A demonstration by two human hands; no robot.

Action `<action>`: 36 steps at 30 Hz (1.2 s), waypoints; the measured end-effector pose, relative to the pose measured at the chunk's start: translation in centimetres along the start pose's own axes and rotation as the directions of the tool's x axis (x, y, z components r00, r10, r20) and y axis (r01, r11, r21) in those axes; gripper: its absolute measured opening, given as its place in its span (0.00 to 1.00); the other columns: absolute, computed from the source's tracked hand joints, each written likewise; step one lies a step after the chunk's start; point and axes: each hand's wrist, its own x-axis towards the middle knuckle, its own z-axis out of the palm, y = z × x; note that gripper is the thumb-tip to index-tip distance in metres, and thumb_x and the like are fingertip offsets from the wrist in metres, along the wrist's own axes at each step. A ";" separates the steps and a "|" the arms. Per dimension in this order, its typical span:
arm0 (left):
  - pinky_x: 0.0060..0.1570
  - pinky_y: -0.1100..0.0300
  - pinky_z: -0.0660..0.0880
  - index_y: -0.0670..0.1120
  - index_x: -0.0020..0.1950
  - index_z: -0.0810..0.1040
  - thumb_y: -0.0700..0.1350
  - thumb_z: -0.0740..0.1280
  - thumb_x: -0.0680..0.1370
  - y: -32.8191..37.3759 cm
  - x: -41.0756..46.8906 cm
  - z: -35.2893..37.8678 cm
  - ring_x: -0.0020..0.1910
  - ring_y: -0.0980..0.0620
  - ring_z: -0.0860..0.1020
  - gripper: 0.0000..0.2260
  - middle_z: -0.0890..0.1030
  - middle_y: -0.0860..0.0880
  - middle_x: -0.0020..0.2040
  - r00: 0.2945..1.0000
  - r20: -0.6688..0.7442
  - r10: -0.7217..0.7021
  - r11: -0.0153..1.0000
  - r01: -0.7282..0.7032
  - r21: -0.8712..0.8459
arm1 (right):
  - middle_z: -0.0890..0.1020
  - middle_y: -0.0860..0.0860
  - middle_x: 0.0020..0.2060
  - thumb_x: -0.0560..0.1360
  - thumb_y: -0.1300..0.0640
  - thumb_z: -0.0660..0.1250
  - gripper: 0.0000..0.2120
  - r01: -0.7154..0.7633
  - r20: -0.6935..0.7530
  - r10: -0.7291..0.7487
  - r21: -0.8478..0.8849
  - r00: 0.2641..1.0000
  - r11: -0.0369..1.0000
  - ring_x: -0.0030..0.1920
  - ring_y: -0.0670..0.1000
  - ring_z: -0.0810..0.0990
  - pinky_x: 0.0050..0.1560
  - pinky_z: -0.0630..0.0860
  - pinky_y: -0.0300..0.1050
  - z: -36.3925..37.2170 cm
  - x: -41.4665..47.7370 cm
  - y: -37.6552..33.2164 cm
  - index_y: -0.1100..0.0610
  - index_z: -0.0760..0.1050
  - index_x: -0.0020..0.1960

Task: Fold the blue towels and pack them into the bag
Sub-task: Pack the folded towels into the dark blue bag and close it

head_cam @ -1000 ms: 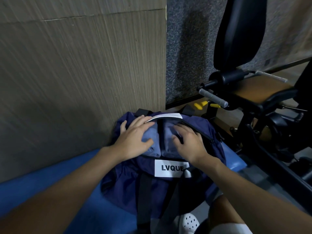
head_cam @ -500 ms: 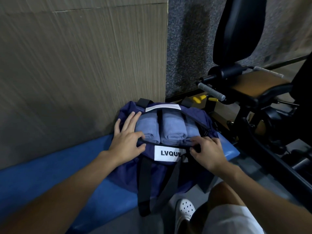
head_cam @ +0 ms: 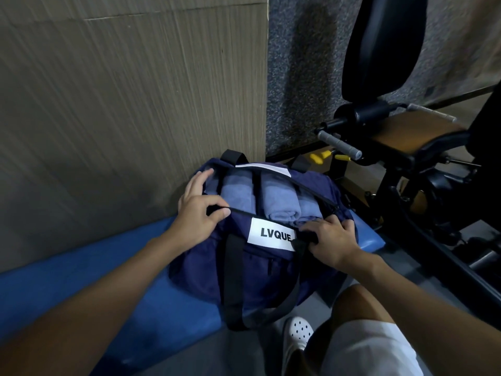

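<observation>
Bag [head_cam: 260, 270] sits on the bench [head_cam: 108, 267], back against the wall [head_cam: 135, 104], long axis left-right along it. Mouth is open. Three rolled towels [head_cam: 282, 202] are inside, side by side, each roll lying near-far, i.e. crosswise to the bag. Left hand [head_cam: 198, 213] is at the left end of the mouth: thumb and a curled finger pinch the near zip edge [head_cam: 244, 211], index stretched to the far edge. Right hand [head_cam: 330, 240] is at the right end, just right of the label [head_cam: 273, 236], fingers curled over the near rim where the strap meets it, so it's gripping the bag. The hands bracket the mouth with the towels between and just behind them. Packing looks done, and what's left is likely closing up. Zip travel runs along the bag's long axis, from one hand toward the other. Can't tell where the slider is, so can't tell which hand is nearer. Towels stand slightly proud of the rim, so the edges may need pulling together first.
</observation>
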 end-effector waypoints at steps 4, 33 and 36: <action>0.74 0.40 0.52 0.56 0.41 0.82 0.41 0.74 0.74 0.2 0.3 -0.9 0.78 0.49 0.52 0.09 0.58 0.58 0.74 1.000 -0.001 0.011 1.000 -0.011 -0.026 | 0.78 0.41 0.58 0.75 0.54 0.59 0.15 0.001 -0.050 -0.001 0.011 0.999 1.000 0.61 0.50 0.67 0.57 0.54 0.51 -0.2 0.0 0.0 0.42 0.76 0.57; 0.70 0.42 0.58 0.54 0.43 0.80 0.44 0.71 0.76 0.4 0.4 -4.4 0.72 0.48 0.62 0.05 0.70 0.53 0.71 0.998 -0.020 -0.067 0.988 0.069 0.135 | 0.76 0.49 0.48 0.76 0.49 0.67 0.08 -0.037 -0.269 0.129 0.325 0.954 0.945 0.61 0.54 0.65 0.50 0.53 0.46 -5.9 0.3 0.4 0.49 0.73 0.52; 0.70 0.43 0.52 0.55 0.47 0.81 0.55 0.64 0.74 2.3 0.9 -3.9 0.71 0.54 0.63 0.08 0.73 0.57 0.66 0.999 0.045 -0.022 0.939 0.005 0.343 | 0.76 0.48 0.44 0.76 0.49 0.68 0.07 0.038 -0.338 0.114 0.413 0.934 0.910 0.57 0.52 0.67 0.49 0.53 0.46 -7.1 0.5 -0.4 0.49 0.70 0.46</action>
